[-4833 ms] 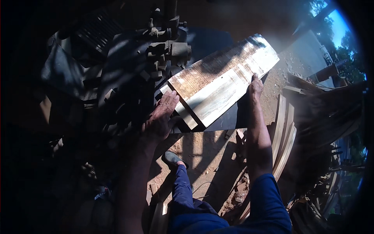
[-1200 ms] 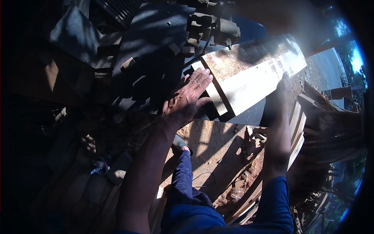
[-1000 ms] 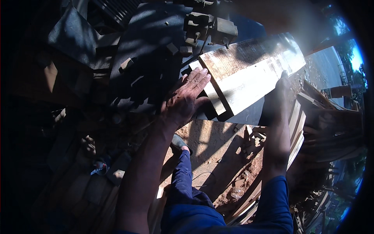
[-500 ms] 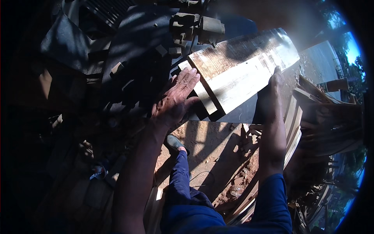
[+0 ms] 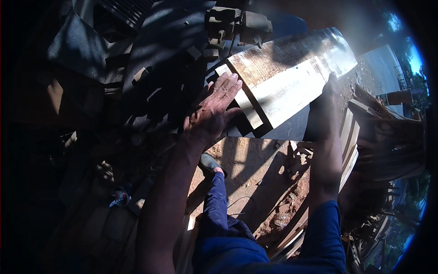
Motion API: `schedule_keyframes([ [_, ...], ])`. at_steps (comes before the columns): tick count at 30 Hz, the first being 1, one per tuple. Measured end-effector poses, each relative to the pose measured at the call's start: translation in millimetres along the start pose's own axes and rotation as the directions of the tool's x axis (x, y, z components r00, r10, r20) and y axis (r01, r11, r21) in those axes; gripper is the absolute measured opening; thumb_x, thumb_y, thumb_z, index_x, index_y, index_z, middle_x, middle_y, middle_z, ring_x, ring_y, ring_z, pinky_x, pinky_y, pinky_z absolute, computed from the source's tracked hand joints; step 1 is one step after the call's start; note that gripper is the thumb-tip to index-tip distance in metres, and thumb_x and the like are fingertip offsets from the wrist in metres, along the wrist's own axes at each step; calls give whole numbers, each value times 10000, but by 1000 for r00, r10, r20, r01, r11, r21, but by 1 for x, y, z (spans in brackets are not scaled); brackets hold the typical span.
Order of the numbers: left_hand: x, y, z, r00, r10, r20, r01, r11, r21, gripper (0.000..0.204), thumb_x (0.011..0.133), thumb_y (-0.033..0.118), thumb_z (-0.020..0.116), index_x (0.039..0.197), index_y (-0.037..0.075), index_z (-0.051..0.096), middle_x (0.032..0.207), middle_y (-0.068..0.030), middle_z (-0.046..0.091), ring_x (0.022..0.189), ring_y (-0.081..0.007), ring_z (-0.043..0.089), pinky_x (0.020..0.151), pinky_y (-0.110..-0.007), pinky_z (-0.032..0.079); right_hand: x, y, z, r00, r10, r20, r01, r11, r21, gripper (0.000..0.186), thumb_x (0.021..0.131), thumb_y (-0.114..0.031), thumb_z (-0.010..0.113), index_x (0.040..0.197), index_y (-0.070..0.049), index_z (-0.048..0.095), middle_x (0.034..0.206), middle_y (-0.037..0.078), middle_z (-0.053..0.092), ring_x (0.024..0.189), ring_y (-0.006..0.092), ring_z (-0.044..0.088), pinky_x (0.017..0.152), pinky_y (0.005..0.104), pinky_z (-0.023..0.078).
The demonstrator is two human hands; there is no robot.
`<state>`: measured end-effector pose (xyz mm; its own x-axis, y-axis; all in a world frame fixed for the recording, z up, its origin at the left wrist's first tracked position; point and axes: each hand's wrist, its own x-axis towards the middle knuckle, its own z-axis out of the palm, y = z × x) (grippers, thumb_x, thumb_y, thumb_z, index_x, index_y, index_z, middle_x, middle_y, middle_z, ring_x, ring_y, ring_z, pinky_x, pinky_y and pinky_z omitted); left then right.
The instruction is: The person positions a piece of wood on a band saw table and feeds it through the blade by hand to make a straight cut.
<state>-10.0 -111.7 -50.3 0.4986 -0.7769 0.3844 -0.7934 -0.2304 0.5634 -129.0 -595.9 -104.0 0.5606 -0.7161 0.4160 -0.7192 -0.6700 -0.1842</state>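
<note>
Over on the right I can see a pile of long, thin wood strips [image 5: 349, 144]. Little wood scraps [image 5: 293, 147] lie on the brown dirt ground [image 5: 239, 157], which has sunny patches and dark shadows. A small wood block [image 5: 139, 74] sits on the dark tabletop [image 5: 171, 16]. On the left there's a bent grey sheet [image 5: 75, 45]. Far away, green trees [image 5: 419, 84] and bright blue sky [image 5: 414, 61] peek in.

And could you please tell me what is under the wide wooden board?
A grey tabletop shows past the near edge of the wide wooden board; whatever lies directly beneath is covered and cannot be seen.
</note>
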Motion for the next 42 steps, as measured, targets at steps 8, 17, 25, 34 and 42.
schedule_keyframes([
  [8,-6,2,-14,999,-19,28,17,998,63,650,895,223,665,1471,50,418,1529,-168,400,1460,-346,300,1184,-449,292,-3,-21,3,999,10,32,-11,999,49,413,1052,-275,345,1219,-6,609,981,284,671,941,436,645,812,523,485],
  [17,-1,-1,0,1000,-6,23,6,1000,17,651,900,233,669,1472,52,419,1530,-172,399,1458,-349,304,1183,-451,290,-7,-4,-6,999,31,36,-32,999,30,416,1051,-283,344,1223,-12,608,992,282,670,953,436,641,821,522,482],
  [25,-2,1,-2,1000,0,18,-1,1000,12,604,927,265,637,1463,69,438,1532,-165,397,1464,-344,296,1190,-485,259,-10,4,-11,998,39,39,-40,999,27,418,1051,-290,343,1227,-18,607,1002,281,669,963,435,638,830,521,480],
  [34,-2,0,1,1000,-8,30,8,1000,11,570,937,211,615,1463,77,442,1537,-152,394,1463,-337,301,1184,-514,253,-20,3,-14,998,58,40,-59,998,32,420,1050,-297,342,1231,-25,606,1014,279,667,976,435,635,840,519,477],
  [42,-2,0,0,998,-15,63,11,998,66,545,962,215,574,1474,92,434,1547,-122,390,1465,-326,301,1184,-510,247,-36,7,-18,996,71,44,-73,996,44,422,1050,-304,341,1235,-31,605,1024,278,666,986,435,632,848,518,475],
])
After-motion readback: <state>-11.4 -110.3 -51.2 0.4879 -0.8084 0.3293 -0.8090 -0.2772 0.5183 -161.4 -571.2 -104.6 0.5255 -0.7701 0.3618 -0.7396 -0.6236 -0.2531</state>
